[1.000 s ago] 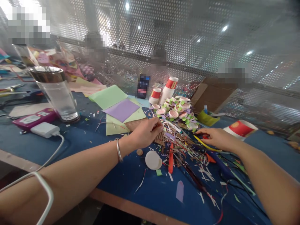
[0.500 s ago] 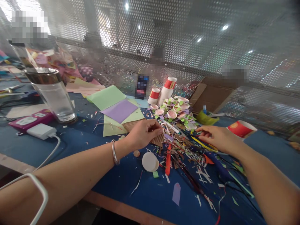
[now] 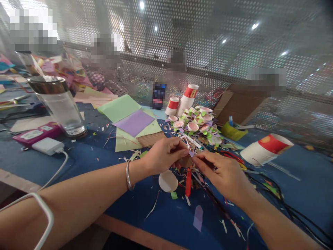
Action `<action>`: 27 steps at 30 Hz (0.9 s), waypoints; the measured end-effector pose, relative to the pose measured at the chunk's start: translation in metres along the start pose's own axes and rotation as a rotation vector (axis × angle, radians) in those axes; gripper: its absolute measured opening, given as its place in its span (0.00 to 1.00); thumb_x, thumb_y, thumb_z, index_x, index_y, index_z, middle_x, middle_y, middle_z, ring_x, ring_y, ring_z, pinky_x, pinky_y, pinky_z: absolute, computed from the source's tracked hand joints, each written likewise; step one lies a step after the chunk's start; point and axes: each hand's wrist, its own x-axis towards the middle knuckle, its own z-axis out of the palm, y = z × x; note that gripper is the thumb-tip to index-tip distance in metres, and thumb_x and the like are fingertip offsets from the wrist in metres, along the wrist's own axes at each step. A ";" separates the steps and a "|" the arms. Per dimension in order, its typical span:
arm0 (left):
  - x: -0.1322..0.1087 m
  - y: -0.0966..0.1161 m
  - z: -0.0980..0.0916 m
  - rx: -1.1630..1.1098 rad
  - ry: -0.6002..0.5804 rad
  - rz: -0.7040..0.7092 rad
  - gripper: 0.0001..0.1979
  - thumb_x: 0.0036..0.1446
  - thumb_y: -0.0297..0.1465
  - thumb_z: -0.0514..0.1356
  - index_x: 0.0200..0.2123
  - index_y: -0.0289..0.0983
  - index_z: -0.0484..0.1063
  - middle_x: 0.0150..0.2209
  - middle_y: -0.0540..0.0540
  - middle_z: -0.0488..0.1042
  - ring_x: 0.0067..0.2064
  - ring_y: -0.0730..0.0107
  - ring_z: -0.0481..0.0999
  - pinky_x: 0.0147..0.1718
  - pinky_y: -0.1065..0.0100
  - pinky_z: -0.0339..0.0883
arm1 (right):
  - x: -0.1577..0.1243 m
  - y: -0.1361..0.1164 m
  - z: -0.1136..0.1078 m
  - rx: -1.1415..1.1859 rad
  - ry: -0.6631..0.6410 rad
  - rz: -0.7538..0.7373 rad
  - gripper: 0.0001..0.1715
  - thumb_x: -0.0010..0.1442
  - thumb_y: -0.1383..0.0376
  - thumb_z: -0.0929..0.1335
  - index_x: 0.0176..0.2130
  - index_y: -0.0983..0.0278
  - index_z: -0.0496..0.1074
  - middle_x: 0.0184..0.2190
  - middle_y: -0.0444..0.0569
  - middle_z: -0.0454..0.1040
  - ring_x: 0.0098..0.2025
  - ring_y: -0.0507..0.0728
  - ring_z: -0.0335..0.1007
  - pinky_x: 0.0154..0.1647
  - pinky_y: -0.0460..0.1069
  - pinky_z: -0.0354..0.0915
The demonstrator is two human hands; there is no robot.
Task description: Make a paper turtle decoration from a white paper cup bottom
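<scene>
My left hand (image 3: 166, 156), with a silver bangle at its wrist, pinches a small piece of brown cardboard (image 3: 186, 161) between thumb and fingers. From the other side my right hand (image 3: 223, 175) meets it, thumb and fingertips closed at the cardboard's right edge. Under and around the hands lie many paper scraps, partly hidden. A white paper disc (image 3: 168, 181) rests just below my left hand. Beside it is an orange-red strip-like object (image 3: 188, 183), its upper end covered by the hands. Behind them sits a heap of small cup-bottom rounds (image 3: 193, 126) with green and purple paper bits.
A glass water bottle (image 3: 65, 111) and a purple power strip (image 3: 36, 135) with a white charger stand at left. Coloured paper sheets (image 3: 134, 123) lie mid-table. Paper cups (image 3: 270, 147), black cables (image 3: 283, 205) and a cardboard box (image 3: 238, 104) are at right.
My right hand has moved left from the tools at the right to the cardboard in my left hand. The left hand has shifted slightly right. The red-banded cup at right shows more fully.
</scene>
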 end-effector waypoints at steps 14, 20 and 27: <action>-0.002 0.005 -0.001 0.333 0.105 0.231 0.07 0.65 0.32 0.56 0.35 0.36 0.67 0.29 0.50 0.74 0.27 0.77 0.73 0.26 0.75 0.66 | -0.001 0.008 0.005 0.506 0.060 0.258 0.18 0.60 0.49 0.71 0.34 0.62 0.73 0.22 0.43 0.74 0.23 0.51 0.68 0.24 0.46 0.65; -0.004 0.020 -0.033 0.770 -0.079 0.069 0.15 0.64 0.38 0.57 0.29 0.35 0.74 0.26 0.47 0.76 0.28 0.74 0.71 0.27 0.71 0.58 | -0.004 0.007 0.005 0.437 0.002 0.255 0.18 0.63 0.50 0.68 0.32 0.61 0.71 0.21 0.42 0.71 0.21 0.50 0.64 0.21 0.45 0.62; -0.004 0.023 -0.030 0.752 -0.237 0.084 0.14 0.65 0.38 0.56 0.38 0.34 0.77 0.32 0.46 0.78 0.31 0.74 0.71 0.29 0.71 0.58 | -0.007 0.003 0.004 0.386 -0.102 0.195 0.18 0.65 0.51 0.66 0.33 0.62 0.71 0.21 0.41 0.68 0.21 0.49 0.62 0.21 0.46 0.60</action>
